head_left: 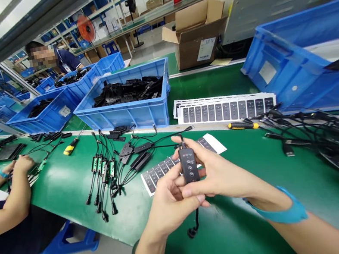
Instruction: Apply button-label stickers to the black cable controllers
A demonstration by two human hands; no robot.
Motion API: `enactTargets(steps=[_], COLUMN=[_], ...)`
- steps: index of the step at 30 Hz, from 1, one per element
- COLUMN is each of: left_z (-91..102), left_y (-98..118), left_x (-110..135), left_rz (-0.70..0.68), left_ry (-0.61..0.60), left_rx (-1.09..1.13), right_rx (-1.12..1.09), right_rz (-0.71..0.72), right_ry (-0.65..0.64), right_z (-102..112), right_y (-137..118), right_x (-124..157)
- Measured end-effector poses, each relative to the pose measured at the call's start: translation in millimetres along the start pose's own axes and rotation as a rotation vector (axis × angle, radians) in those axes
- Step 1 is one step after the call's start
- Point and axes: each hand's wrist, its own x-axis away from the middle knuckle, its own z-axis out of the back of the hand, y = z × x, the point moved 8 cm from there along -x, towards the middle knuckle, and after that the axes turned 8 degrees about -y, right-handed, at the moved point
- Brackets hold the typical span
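Between both hands, above the green bench, is a small black inline controller (188, 164) with buttons and icons on its face. A cable leaves its top, and another with a round plug hangs below. My left hand (169, 199) grips its lower left side with the fingers. From the right, my right hand (213, 169) is closed around its edge, thumb near the bottom. Partly hidden behind the hands lies a label sheet (148, 185) with dark printed stickers. To its left rest several black controller cases (142, 160) and green circuit boards with cables (102, 167).
A blue bin (127, 112) of black parts stands behind, beside stacked label sheets (228, 108). At right are a screwdriver (243, 125), a cable heap (335, 159) and another blue bin (297, 69). A co-worker's hands (22, 166) work at left near a yellow-handled tool (70, 147).
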Motion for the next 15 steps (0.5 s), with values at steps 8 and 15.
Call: enactTargets(steps=[8, 15], left_z=[4.0, 16.8], left_y=[-7.0, -9.4], left_x=[-0.7, -4.1], left_rz=[0.067, -0.001], left_ry=[0.039, 0.148], left_rx=[-0.003, -0.017], right_rx=[0.048, 0.083], right_rz=[0.091, 0.179], right_ry=[0.137, 0.104], right_z=[11.1, 7.0], right_y=[-5.1, -9.0], right_x=[-6.5, -5.1])
